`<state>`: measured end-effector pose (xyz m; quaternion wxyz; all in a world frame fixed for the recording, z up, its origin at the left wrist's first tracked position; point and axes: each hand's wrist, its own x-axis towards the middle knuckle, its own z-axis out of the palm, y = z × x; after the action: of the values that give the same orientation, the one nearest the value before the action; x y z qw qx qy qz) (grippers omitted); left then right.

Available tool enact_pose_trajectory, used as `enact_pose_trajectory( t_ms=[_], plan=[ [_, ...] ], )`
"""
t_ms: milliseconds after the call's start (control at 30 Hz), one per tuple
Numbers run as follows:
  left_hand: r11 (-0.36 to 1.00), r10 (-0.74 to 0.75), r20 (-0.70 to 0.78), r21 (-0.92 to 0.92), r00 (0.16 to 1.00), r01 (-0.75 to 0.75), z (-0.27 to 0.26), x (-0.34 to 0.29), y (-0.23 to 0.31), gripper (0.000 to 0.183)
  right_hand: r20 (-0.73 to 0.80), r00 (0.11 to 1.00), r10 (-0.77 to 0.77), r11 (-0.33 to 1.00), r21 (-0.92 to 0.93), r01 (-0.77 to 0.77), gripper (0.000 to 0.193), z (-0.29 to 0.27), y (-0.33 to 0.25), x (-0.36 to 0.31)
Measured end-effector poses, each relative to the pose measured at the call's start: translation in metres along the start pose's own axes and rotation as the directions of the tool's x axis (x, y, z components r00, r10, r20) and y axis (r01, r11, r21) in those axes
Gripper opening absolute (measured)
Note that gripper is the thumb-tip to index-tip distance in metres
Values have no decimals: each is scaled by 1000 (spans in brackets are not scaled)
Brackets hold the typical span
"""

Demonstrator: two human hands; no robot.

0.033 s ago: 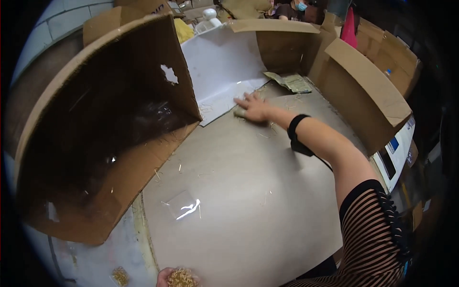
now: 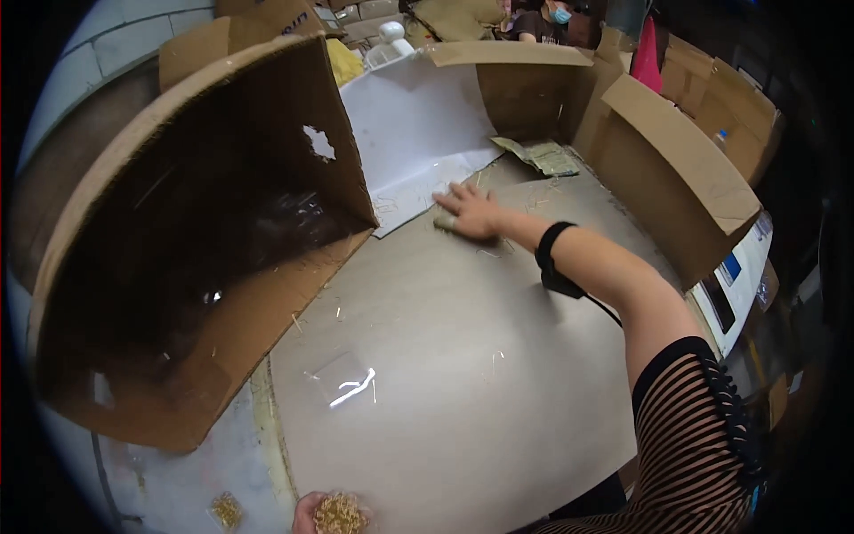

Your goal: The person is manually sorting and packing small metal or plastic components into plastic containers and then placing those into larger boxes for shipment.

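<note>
My right hand (image 2: 471, 214) lies palm down with spread fingers on a smooth grey-brown board (image 2: 445, 400), close to the white sheet's lower edge. A pale wrap covers one of its fingertips. Thin bent gold-coloured wire pieces (image 2: 382, 209) are scattered around that hand and along the board's left side. At the bottom edge my left hand (image 2: 307, 513), partly cut off, is closed around a clear bag of small gold-coloured pieces (image 2: 340, 514). A small flat clear plastic bag (image 2: 342, 378) rests on the board.
A large open cardboard box (image 2: 205, 267) stands on the left, with a torn hole. Cardboard walls (image 2: 667, 169) and a white sheet (image 2: 409, 116) border the back and right. A crumpled greenish packet (image 2: 543, 157) lies far back. Another small gold-filled bag (image 2: 226, 511) sits lower left. A masked person (image 2: 543, 22) is behind.
My right hand has shifted slightly nearer across the board. The view has tilted a little; my left hand still holds the bag.
</note>
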<state>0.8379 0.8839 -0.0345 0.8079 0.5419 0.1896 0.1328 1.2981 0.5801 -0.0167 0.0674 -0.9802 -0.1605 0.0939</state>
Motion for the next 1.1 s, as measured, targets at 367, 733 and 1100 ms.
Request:
enact_pose_trajectory(
  t_ms=[367, 733, 1100],
  plan=[
    [991, -38, 35, -124, 999, 42, 28, 5, 12, 35, 46, 950, -307, 951, -22, 309, 62, 47, -99, -222],
    [992, -2, 149, -121, 989, 20, 3, -64, 11, 39, -252, 903, -349, 875, 257, 410, 41, 31, -122, -387],
    [989, -118, 158, -76, 980, 131, -22, -121, -3, 38, -381, 864, -329, 859, 260, 442, 41, 80, -144, -439]
  ],
)
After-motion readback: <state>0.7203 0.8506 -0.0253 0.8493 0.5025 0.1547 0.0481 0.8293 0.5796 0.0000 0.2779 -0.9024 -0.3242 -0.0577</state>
